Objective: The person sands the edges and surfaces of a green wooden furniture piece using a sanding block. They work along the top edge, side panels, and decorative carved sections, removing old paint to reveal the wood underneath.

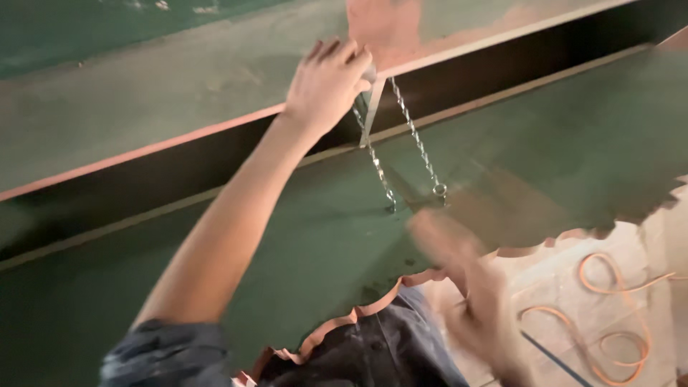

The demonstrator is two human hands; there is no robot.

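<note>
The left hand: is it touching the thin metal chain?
Touching. The head view shows the left hand gripping the top of the thin metal chain.

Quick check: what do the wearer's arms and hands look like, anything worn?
Left hand is bare: no glove, ring or watch visible. The forearm is bare up to a dark blue-grey short sleeve near the shoulder. Right hand is motion-blurred; looks ungloved, details unclear.

Dim, warm, uneven light — the green plate [559, 143] reads murky and the gap under the upper beam [143, 93] falls into deep shadow. The right hand [466, 287] is smeared by motion blur; the left hand [326, 86] and chain [416, 136] stay fairly sharp — overall soft, grainy.
</note>
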